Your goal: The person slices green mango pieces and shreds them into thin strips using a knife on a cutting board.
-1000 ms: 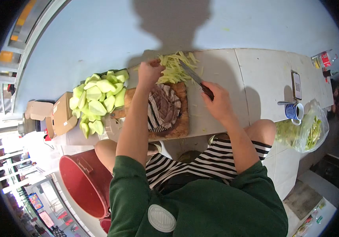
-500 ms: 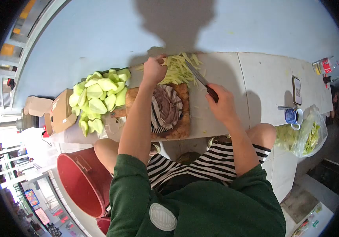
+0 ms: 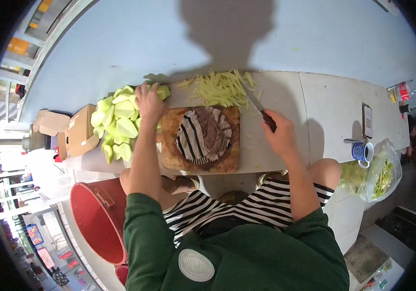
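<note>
My right hand grips a kitchen knife by its dark handle, the blade pointing up and left towards the shredded strips. A heap of pale green strips lies along the wall. My left hand is over the right end of a pile of peeled pale green chunks, fingers apart and bent down onto them. Whether it has hold of one does not show. Between my hands is a wooden chopping board with a bunched striped cloth on it.
To the left are an open cardboard box and a red bucket below the counter. On the right are a phone, a blue mug, a plastic bottle and a clear bag of green strips.
My left hand has moved left from the strips to the pile of chunks. The knife stays in my right hand beside the strips. The whole view has shifted slightly.
</note>
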Action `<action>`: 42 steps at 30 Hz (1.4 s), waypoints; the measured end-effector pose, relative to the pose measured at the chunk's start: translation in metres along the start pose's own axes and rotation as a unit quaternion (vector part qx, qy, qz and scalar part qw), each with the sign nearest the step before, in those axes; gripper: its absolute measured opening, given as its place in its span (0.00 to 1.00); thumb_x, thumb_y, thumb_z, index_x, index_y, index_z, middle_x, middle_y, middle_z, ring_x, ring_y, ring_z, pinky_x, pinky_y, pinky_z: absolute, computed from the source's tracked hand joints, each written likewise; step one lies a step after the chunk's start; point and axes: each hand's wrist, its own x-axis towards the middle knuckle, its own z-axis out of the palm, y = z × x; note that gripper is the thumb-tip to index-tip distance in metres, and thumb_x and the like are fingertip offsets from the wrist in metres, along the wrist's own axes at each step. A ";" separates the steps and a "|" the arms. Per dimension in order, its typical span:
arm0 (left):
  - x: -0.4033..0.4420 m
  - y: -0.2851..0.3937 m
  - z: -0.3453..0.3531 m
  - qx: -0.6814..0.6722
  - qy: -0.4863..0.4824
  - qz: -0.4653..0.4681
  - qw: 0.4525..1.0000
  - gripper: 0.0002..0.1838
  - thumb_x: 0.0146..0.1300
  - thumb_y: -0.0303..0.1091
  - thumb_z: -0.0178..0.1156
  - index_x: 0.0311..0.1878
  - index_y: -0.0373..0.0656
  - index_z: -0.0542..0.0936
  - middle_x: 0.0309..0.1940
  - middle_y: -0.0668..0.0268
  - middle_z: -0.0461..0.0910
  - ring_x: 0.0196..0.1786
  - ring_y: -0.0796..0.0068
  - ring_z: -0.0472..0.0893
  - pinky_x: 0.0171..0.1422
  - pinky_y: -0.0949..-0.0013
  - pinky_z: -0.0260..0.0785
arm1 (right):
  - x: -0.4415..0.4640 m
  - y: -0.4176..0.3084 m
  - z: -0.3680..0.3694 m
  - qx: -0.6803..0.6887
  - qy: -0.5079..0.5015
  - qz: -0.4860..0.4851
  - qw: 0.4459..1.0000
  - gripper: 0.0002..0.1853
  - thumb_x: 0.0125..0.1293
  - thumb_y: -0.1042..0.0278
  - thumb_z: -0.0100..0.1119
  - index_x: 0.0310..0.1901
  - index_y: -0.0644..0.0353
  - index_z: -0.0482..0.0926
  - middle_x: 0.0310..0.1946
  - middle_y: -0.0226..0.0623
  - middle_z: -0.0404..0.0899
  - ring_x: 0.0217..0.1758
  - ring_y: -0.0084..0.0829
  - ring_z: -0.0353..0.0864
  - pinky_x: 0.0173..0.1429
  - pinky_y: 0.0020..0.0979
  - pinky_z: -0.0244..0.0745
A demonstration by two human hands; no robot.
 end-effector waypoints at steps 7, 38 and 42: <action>0.004 -0.069 0.009 0.054 -0.071 0.063 0.994 0.28 0.56 0.24 0.66 0.62 0.57 0.81 0.71 0.63 0.67 0.74 0.58 0.64 0.76 0.48 0.61 | -0.002 -0.005 0.010 0.012 -0.030 0.006 0.999 0.17 0.63 0.73 0.65 0.54 0.66 0.80 0.40 0.54 0.84 0.42 0.52 0.85 0.48 0.46 0.78; -0.170 0.027 0.024 -0.530 -0.162 -0.072 0.830 0.21 0.69 0.29 0.63 0.64 0.36 0.77 0.41 0.63 0.84 0.43 0.72 0.84 0.45 0.67 0.80 | -0.086 -0.077 0.079 0.146 -0.228 0.196 0.943 0.21 0.74 0.67 0.56 0.65 0.64 0.72 0.44 0.50 0.84 0.47 0.44 0.85 0.52 0.40 0.77; -0.193 0.030 0.045 -0.641 -0.147 -0.113 0.745 0.24 0.64 0.35 0.69 0.60 0.34 0.78 0.38 0.57 0.86 0.41 0.70 0.86 0.48 0.65 0.77 | -0.099 -0.080 0.095 0.123 -0.169 0.109 0.972 0.21 0.73 0.68 0.58 0.64 0.67 0.72 0.46 0.54 0.84 0.47 0.51 0.85 0.50 0.42 0.78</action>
